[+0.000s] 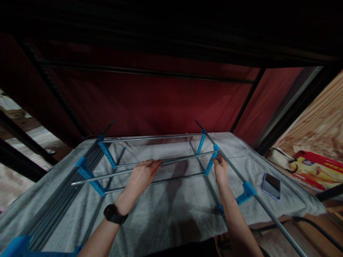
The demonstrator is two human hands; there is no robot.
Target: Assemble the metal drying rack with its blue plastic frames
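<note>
Grey metal rod (150, 165) with blue plastic connectors runs left to right across the grey towel (174, 210). I see my left hand (140, 176) curled over its middle, my right hand (220, 167) pinching the blue connector (211, 161) at its right end.

Domestic interior, apparently a bedroom or living space; a grey blanket (171, 210) covers a low surface across the centre of the frame; a dark metal frame (144, 72) hung with red fabric (160, 103) fills the upper half; a smartphone (271, 185) lies on the blanket at right; printed bedding (316, 167) at far right and patterned textile at far left suggest a home.
</note>
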